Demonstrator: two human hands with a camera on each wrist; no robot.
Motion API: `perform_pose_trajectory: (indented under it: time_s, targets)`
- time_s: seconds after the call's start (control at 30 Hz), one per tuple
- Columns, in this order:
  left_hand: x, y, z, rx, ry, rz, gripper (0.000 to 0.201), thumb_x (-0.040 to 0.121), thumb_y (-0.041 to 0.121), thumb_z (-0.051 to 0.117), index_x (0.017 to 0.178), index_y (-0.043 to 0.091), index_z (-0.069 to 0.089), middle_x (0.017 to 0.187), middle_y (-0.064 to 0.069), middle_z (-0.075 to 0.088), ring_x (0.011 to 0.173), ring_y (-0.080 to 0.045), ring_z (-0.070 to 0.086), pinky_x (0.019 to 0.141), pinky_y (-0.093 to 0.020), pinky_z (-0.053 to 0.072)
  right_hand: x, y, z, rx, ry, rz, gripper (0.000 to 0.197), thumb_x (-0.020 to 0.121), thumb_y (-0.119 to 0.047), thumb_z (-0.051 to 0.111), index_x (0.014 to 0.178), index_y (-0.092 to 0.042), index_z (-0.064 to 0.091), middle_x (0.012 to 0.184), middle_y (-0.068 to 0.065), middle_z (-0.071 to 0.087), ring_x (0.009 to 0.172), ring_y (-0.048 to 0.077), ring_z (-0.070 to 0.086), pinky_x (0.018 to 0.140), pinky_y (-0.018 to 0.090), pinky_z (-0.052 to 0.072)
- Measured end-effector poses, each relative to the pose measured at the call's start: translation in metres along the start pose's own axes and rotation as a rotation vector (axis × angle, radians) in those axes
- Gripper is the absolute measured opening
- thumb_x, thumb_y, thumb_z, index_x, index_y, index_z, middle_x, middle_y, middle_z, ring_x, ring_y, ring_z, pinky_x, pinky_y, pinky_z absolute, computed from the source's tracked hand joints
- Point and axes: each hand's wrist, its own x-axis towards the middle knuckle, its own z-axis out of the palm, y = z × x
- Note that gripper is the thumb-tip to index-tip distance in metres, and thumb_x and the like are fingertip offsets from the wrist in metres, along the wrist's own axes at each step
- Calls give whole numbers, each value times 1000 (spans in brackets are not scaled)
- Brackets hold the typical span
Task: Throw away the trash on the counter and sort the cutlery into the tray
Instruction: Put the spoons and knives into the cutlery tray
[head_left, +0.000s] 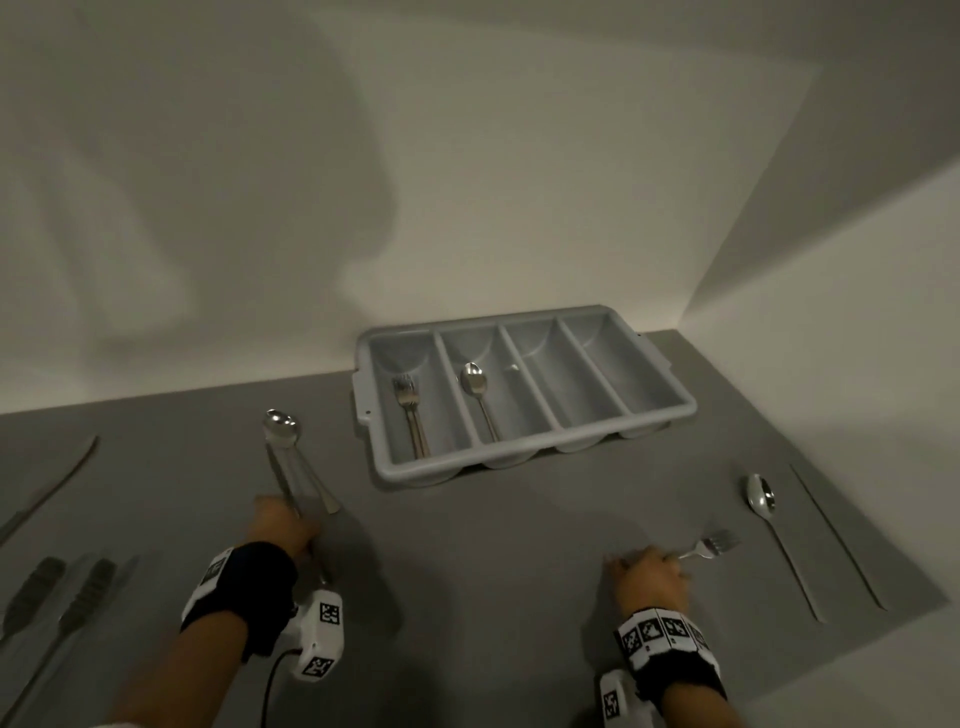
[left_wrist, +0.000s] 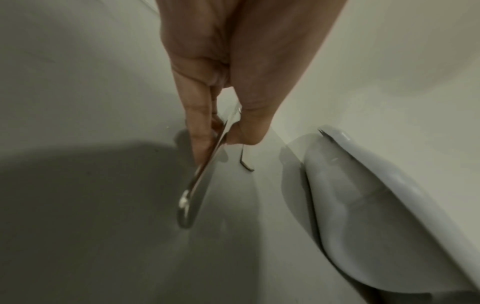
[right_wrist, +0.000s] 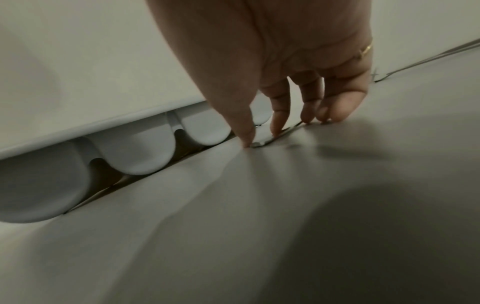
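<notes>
A grey tray (head_left: 524, 387) with four long slots is set on the grey worktop (head_left: 493, 545), close to the wall. Forks (head_left: 410, 410) are laid in the slot at the tray's left end, and one spoon (head_left: 477, 395) is laid in the slot next to it. The other two slots hold nothing that can be seen. To the left of the tray, a second spoon (head_left: 284, 457) is held up off the worktop by the left hand (head_left: 283, 527). Its thin handle is pinched between the thumb and the fingers (left_wrist: 197, 123), and its bowl is pointed away from the person. Its dark shadow is seen on the worktop just beside it. In front of the tray and to its right, the right hand (head_left: 649, 574) is placed on a fork (head_left: 709, 546) that lies flat on the worktop. The fingers (right_wrist: 279, 117) are spread a little and bent down, with their tips pressed on the fork's handle; whether the fork is gripped cannot be told. Further right of the tray, a third spoon (head_left: 779, 540) and a knife (head_left: 836, 535) are laid side by side, not touching. Far to the left of the tray, another knife (head_left: 49, 488) is seen, and nearer the person lie more pieces with dark handles (head_left: 57, 603), too blurred to tell what they are.
</notes>
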Motion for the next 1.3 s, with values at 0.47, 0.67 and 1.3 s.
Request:
perform_pose_trajectory:
  time_s: [0.47,0.67,1.3]
  targets:
    - [-52,24,-5,-574,135,305,31,79,-7,53,76,24,58,76,-16,59,70,-31,60,60,-36,57,6,4,-37,104,-124,-87,18,69,-24,65,63,-6,66,56,9,67,59,28,67,47,25,50]
    - [-61,28,-7,-650,181,298,31,84,-8,49,108,11,54,83,-14,60,73,-30,61,52,-19,57,-11,-20,-16,-194,-433,-594,27,80,-31,61,57,-30,49,56,-13,58,61,0,53,77,22,50]
    - [-58,10,-17,-592,293,147,35,83,-3,56,117,4,59,85,-17,64,70,-27,62,81,-47,56,-21,-310,29,-59,-411,-702,21,89,-1,44,80,2,62,76,16,62,49,21,50,60,36,53]
